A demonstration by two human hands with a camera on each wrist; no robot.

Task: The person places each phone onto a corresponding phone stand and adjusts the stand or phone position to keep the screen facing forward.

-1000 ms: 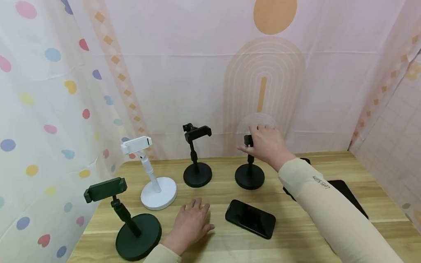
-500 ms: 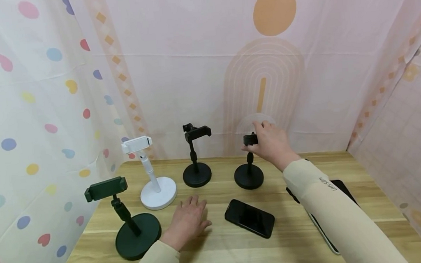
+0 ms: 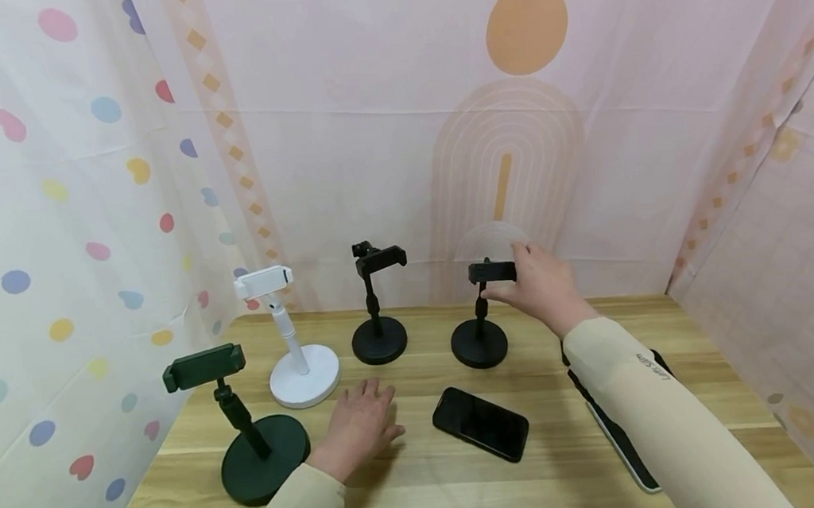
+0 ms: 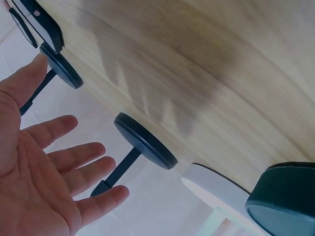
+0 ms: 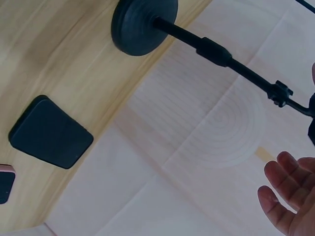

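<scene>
the black phone stand [image 3: 480, 324] stands upright at the back of the bench [image 3: 425, 484], its clamp lying level, left to right. the right hand [image 3: 542, 283] pinches the clamp's right end. only the right wrist view shows its round base from below. the left hand [image 3: 359, 425] rests flat, fingers spread, near a black phone [image 3: 481, 423]. sleeve lettering is unreadable.
</scene>
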